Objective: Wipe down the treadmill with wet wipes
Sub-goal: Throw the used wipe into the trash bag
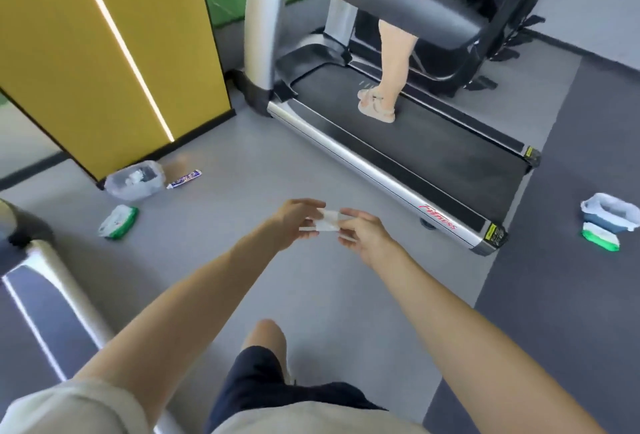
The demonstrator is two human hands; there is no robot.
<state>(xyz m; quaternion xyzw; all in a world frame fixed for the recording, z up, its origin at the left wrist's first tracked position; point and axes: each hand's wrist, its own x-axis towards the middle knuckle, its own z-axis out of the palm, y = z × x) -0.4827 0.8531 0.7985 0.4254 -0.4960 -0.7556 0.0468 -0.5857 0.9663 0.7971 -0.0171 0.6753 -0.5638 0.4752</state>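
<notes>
A small folded white wet wipe (327, 220) is held between both my hands above the grey floor. My left hand (294, 222) pinches its left edge and my right hand (363, 237) grips its right edge. The treadmill (374, 170) stretches ahead and to the right, with a black belt and a silver side rail with red lettering. A green and white wet wipe pack (117, 222) lies on the floor at the left.
Another person's leg in a sandal (384, 94) stands on the belt. A clear plastic container (135, 180) and a small tube (184, 179) lie by a yellow panel (104, 52). A lined bin (611, 212) and a second wipe pack (600, 236) sit at the right. Another machine (45, 281) is at the left.
</notes>
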